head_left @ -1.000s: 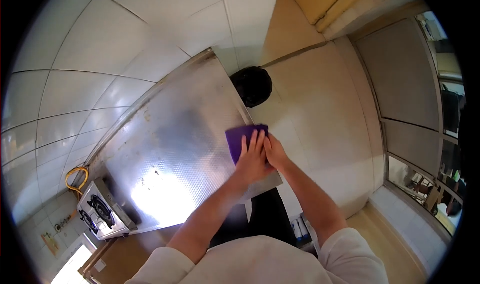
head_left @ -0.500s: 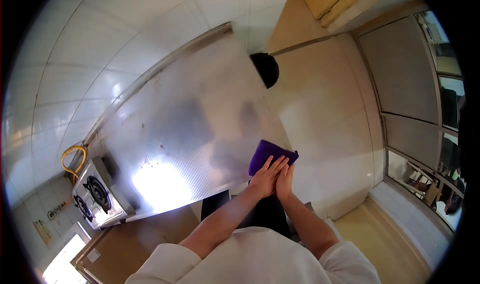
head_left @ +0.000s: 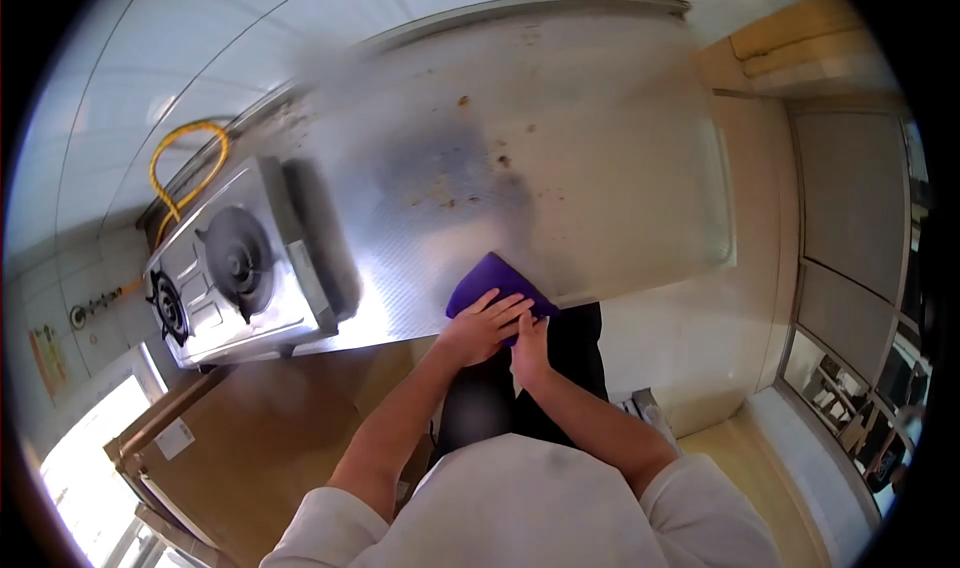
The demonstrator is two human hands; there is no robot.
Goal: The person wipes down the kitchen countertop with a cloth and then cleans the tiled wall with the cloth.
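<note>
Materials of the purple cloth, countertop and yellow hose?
Purple cloth: probably textile, matte; no shine, lies flat under the fingers.
Countertop: likely stainless steel, textured semi-gloss; grey, strong glare.
Yellow hose: rubber or plastic, perhaps; curved loop, exact material unclear.

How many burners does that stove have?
2. The near burner sits on the side of the stove toward the purple cloth; the far burner sits on the opposite side. No others seem hidden.
</note>
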